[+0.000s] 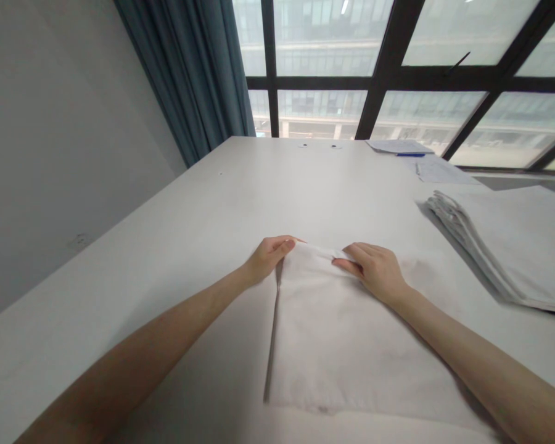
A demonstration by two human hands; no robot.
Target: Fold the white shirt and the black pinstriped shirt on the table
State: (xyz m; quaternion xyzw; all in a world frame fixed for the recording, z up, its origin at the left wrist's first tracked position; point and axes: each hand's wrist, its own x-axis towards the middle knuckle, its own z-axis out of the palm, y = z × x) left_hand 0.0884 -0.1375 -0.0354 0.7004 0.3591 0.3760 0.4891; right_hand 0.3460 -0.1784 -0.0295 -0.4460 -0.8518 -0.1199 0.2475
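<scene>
A flat, rectangular white cloth (351, 345) lies on the table in front of me. It looks layered along its left side, and a small mark shows at its near edge. My left hand (272, 256) is closed on its far left corner, thumb on top. Farther right along the same far edge, my right hand (374, 265) pinches the cloth between thumb and fingers. That edge is slightly lifted between the two hands. The fingers under the cloth are hidden.
A stack of white cloths (522, 240) with bunched edges lies at the right of the white table (277, 191). Papers (400, 147) and a blue pen (411, 155) are at the far right. Behind stand a blue curtain (198, 68) and dark-framed windows.
</scene>
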